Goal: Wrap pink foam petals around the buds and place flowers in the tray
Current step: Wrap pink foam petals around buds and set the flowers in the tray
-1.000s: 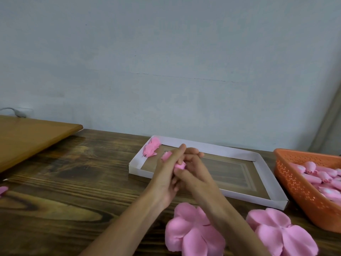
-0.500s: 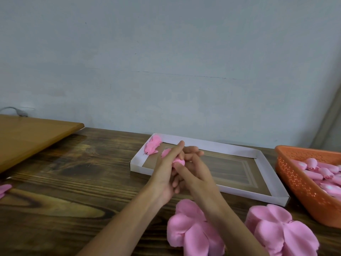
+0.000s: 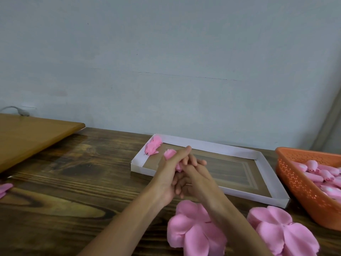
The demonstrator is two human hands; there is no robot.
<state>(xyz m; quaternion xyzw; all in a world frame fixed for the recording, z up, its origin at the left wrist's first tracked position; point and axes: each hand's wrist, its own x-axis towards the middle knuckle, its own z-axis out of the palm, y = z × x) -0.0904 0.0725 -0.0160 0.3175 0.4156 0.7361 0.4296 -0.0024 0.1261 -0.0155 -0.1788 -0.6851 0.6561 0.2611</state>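
Pink foam is held between both hands over the near-left part of the white tray [image 3: 208,145]: a partly wrapped flower [image 3: 170,154] is gripped by the left hand [image 3: 166,175], whose fingers are closed along it, and by the right hand [image 3: 198,175], whose fingers are curled round its lower end. A finished flower [image 3: 153,147] is laid in the tray's far-left corner, and a left petal stack [image 3: 191,235] and a right petal stack [image 3: 282,231] are spread on the wooden table [image 3: 73,182] near the forearms. Buds [image 3: 313,166] are heaped in an orange basket [image 3: 302,183] set just right of the tray.
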